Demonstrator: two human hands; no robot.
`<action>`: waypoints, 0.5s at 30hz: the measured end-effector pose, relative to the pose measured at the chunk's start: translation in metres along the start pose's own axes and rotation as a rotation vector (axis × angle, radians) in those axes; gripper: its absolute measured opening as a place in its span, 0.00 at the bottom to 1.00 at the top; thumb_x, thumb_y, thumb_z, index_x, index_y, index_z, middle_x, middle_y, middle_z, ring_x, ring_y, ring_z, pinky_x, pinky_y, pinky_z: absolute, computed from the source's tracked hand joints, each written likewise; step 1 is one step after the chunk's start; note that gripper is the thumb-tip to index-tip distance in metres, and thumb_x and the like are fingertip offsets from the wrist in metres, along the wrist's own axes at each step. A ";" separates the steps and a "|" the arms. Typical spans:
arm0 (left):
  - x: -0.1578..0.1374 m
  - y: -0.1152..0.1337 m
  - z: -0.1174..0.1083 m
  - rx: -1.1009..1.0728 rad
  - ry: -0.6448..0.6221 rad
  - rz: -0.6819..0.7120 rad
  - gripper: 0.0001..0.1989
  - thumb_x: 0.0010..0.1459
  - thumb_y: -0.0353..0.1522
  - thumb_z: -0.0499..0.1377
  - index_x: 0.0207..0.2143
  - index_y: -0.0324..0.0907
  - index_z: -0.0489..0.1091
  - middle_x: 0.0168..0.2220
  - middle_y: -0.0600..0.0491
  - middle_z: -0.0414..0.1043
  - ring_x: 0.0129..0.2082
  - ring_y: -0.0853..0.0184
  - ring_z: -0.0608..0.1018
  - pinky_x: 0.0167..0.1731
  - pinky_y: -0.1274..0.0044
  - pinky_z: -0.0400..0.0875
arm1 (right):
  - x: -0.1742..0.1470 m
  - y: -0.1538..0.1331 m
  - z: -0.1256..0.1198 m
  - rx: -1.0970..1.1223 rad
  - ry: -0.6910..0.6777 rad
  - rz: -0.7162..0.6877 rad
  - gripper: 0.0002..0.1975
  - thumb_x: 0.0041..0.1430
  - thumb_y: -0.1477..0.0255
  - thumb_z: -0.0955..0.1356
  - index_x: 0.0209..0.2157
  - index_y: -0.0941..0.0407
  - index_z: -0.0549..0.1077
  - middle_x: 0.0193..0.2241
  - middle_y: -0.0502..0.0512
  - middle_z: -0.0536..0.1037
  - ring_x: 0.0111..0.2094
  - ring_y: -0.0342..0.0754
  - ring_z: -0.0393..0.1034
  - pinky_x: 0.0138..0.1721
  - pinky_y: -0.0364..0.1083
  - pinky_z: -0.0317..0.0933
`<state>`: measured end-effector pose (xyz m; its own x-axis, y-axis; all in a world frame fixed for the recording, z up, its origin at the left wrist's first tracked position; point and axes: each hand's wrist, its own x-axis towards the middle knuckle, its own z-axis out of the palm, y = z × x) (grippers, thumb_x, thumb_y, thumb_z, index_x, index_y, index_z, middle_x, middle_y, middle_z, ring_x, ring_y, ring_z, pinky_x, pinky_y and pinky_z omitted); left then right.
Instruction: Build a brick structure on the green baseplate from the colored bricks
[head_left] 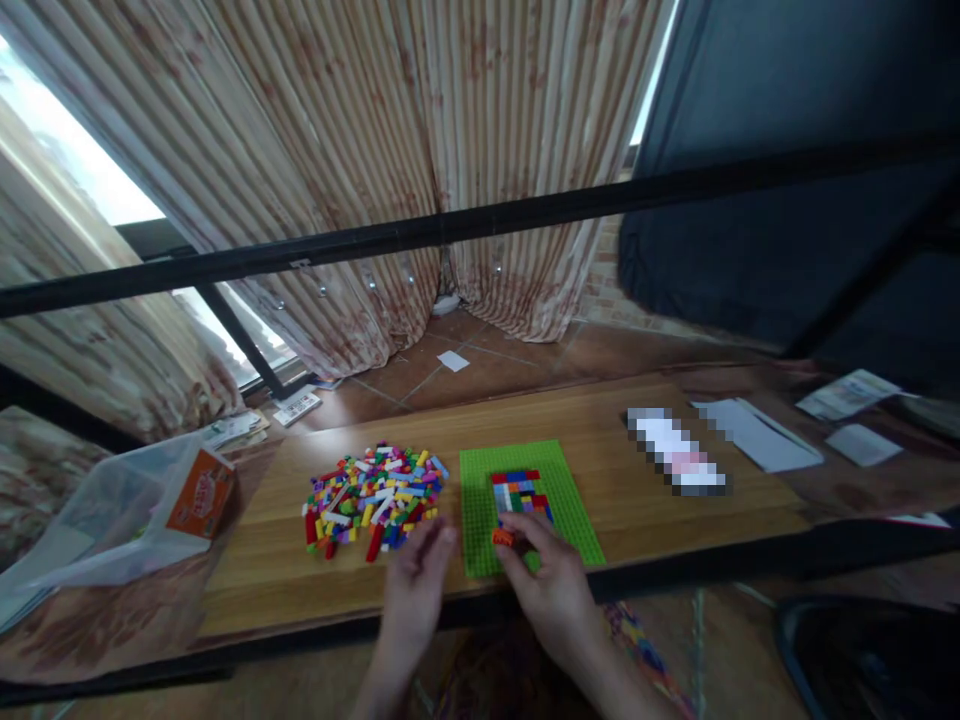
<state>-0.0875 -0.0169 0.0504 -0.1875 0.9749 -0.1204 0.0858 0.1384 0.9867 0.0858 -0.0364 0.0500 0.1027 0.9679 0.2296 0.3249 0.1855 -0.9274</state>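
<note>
My right hand (547,565) is closed with an orange toy brick (502,538) pinched between thumb and fingers, over the lower part of a green studded baseplate (480,460). Rows of small bricks (519,478) in red, blue, white, green and other colours stand on the plate, partly covered by this hand. Just left of the plate, beside the loose pile of coloured bricks (386,490), my left hand (418,575) hovers with thumb and fingers apart. Nothing shows in it, though its fingertips are slightly blurred.
The wooden tabletop (300,600) carries a blurred-out white item (675,450) at right. A clear plastic bin (112,510) with an orange label stands on the left. Papers (761,435) lie at far right. A dark metal bar (420,235) crosses before the curtains (360,130).
</note>
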 end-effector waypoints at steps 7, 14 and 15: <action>-0.062 -0.006 0.055 -0.402 -0.192 -0.343 0.22 0.36 0.46 0.71 0.30 0.40 0.75 0.27 0.52 0.74 0.30 0.66 0.76 0.33 0.77 0.71 | -0.029 -0.002 -0.007 -0.166 -0.096 -0.302 0.21 0.59 0.80 0.61 0.52 0.50 0.71 0.43 0.56 0.77 0.45 0.50 0.71 0.47 0.50 0.67; -0.079 0.001 0.055 -0.385 -0.300 -0.391 0.19 0.41 0.43 0.70 0.30 0.39 0.75 0.28 0.52 0.73 0.29 0.69 0.74 0.33 0.77 0.68 | -0.050 -0.003 -0.032 -0.096 -0.176 -0.177 0.21 0.56 0.80 0.63 0.51 0.51 0.71 0.44 0.56 0.75 0.47 0.50 0.69 0.49 0.49 0.66; -0.083 0.002 0.055 -0.375 -0.332 -0.401 0.18 0.42 0.43 0.69 0.31 0.39 0.74 0.27 0.53 0.72 0.28 0.70 0.73 0.33 0.78 0.68 | -0.051 -0.003 -0.038 -0.087 -0.201 -0.149 0.20 0.56 0.79 0.64 0.50 0.51 0.71 0.45 0.56 0.75 0.48 0.50 0.69 0.50 0.49 0.65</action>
<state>-0.0181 -0.0877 0.0559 0.1840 0.8705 -0.4566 -0.2875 0.4918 0.8218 0.1150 -0.0932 0.0525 -0.1387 0.9469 0.2899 0.4028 0.3214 -0.8570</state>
